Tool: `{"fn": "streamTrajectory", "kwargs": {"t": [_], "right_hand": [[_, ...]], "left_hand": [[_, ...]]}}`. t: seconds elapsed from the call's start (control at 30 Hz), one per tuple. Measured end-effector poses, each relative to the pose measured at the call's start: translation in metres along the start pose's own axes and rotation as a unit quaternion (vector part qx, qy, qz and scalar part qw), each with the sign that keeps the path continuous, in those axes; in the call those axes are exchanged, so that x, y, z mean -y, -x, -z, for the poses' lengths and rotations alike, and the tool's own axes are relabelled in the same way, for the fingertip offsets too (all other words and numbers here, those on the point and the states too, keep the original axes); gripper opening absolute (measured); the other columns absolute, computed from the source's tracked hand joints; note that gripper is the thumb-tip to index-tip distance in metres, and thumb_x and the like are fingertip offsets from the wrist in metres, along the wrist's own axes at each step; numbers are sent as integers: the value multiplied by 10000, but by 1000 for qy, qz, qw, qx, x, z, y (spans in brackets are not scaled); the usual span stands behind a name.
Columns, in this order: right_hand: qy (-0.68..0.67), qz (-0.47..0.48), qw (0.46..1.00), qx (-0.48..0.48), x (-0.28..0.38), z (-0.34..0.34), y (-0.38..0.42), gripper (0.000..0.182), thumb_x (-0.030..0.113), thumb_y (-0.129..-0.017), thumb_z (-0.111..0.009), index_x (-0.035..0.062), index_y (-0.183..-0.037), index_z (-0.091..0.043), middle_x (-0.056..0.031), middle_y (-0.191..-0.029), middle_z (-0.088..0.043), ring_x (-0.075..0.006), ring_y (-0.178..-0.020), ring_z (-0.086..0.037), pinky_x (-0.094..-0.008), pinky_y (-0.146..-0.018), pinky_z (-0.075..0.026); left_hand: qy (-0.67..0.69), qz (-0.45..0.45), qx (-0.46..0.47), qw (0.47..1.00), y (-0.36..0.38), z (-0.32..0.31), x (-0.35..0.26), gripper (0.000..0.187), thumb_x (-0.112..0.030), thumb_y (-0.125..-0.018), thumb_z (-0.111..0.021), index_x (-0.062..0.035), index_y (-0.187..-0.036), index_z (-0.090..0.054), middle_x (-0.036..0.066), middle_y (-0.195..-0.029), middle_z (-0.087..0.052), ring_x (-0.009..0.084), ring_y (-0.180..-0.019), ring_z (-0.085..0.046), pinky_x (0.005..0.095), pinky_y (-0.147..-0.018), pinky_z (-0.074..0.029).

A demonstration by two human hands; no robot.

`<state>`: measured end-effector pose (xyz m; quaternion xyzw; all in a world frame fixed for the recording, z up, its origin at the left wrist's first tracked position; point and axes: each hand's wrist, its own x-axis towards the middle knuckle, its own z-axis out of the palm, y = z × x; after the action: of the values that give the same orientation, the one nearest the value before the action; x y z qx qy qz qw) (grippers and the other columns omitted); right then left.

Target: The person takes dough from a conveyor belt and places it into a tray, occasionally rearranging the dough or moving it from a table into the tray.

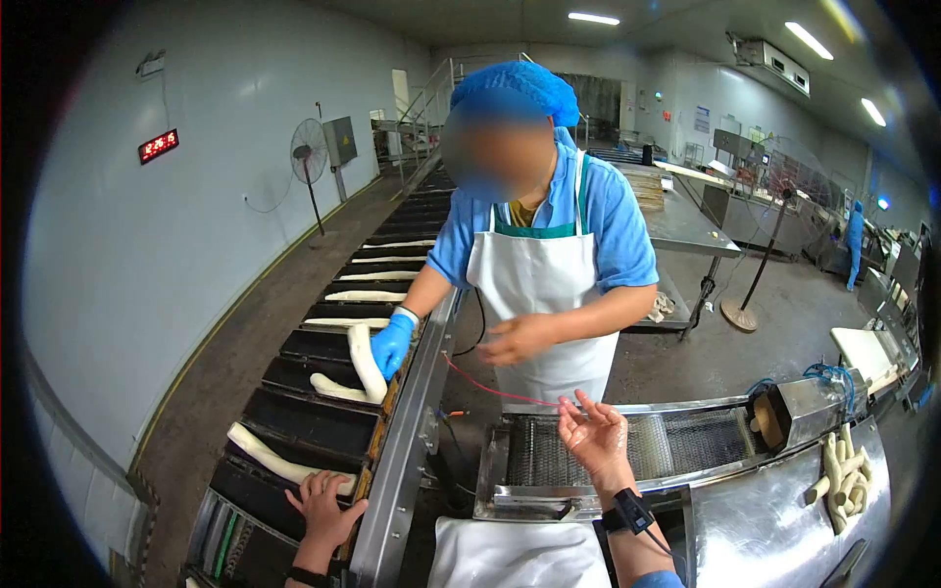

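My left hand (326, 510) rests with spread fingers at the near end of a long pale piece (270, 458) lying in a black conveyor tray. Palm up and fingers apart, my right hand (594, 434) is raised over the mesh belt (647, 446). A thin red cord (495, 389) runs from the conveyor's side to its fingertips; whether they pinch it is unclear. Across from me, a co-worker's blue-gloved hand (394, 343) touches a bent pale piece (367, 365) on the trays. The co-worker's bare hand (520, 338) is in front of their apron.
The conveyor's metal rail (404, 461) runs between the trays and the mesh belt. Several short pale pieces (841, 475) are piled on a steel table (745, 529) at the right. A standing fan (763, 250) and another person (855, 245) are farther back.
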<state>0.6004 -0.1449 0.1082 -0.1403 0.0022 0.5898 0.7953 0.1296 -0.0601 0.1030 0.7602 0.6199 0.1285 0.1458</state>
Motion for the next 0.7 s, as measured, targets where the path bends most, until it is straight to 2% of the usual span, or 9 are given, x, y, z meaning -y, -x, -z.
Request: {"fn": "streamTrajectory", "kwargs": {"t": [0.07,0.2,0.27,0.37,0.43,0.5,0.53,0.6,0.7], "right_hand": [[-12,25,1000,-1,11,8,-5,469,181,-795,-663,-7,-1220,-595,-268,-1252,-565,-376,-1058,-617,-478,-909,-547],[-33,67,997,-4,31,11,-11,483,194,-798,-658,1,-1233,-570,-262,-1248,-564,-374,-1074,-610,-479,-916,-544],[-40,71,997,-11,38,12,-14,457,183,-803,-651,3,-1215,-574,-262,-1248,-555,-374,-1095,-600,-480,-927,-537],[-68,109,991,-30,43,16,-15,380,168,-815,-637,-2,-1147,-568,-259,-1269,-531,-377,-1114,-587,-491,-946,-523],[-73,109,990,-48,40,21,-10,387,167,-819,-631,-3,-1158,-551,-258,-1280,-523,-379,-1126,-579,-495,-952,-518],[-66,102,992,-28,40,21,-9,427,165,-832,-617,-6,-1206,-503,-259,-1317,-491,-376,-1164,-556,-496,-973,-501],[-67,105,992,-24,40,24,-10,427,165,-832,-617,-6,-1206,-503,-259,-1317,-491,-376,-1164,-556,-496,-973,-501],[-68,106,991,-37,39,27,-15,440,166,-832,-618,-11,-1215,-495,-256,-1324,-486,-369,-1179,-547,-486,-978,-499],[-41,97,994,-38,36,24,-13,463,172,-836,-630,-10,-1241,-499,-243,-1305,-503,-364,-1158,-554,-483,-972,-500]], "left_hand": [[13,-1,-26,1000,-7,-3,-4,570,-497,-719,-802,-184,-1145,-590,97,-1358,-440,357,-1410,-249,722,-1102,82],[3,-4,-50,999,-12,-8,0,571,-471,-708,-818,-172,-1098,-527,91,-1290,-415,339,-1368,-284,719,-1103,77],[-22,44,4,999,-12,-2,-3,596,-472,-710,-816,-175,-1102,-479,95,-1301,-381,330,-1362,-281,718,-1100,75],[-16,34,2,999,-13,-1,-3,642,-493,-719,-807,-169,-1166,-479,102,-1335,-366,327,-1386,-258,715,-1101,88],[-17,38,13,999,2,-3,2,676,-500,-723,-803,-167,-1217,-486,111,-1373,-362,331,-1402,-248,712,-1102,96],[-16,21,-29,999,-1,-4,0,778,-519,-724,-796,-173,-1346,-485,123,-1466,-358,319,-1448,-212,704,-1104,123],[-15,18,-33,999,-3,-5,4,778,-519,-724,-796,-173,-1346,-485,123,-1466,-358,319,-1448,-212,704,-1104,123],[-25,17,4,1000,0,-8,17,829,-530,-719,-794,-180,-1406,-488,112,-1513,-373,303,-1474,-194,704,-1101,142],[-13,19,-4,1000,7,-3,12,771,-541,-718,-792,-178,-1351,-544,89,-1477,-425,296,-1471,-206,711,-1099,144]]}}
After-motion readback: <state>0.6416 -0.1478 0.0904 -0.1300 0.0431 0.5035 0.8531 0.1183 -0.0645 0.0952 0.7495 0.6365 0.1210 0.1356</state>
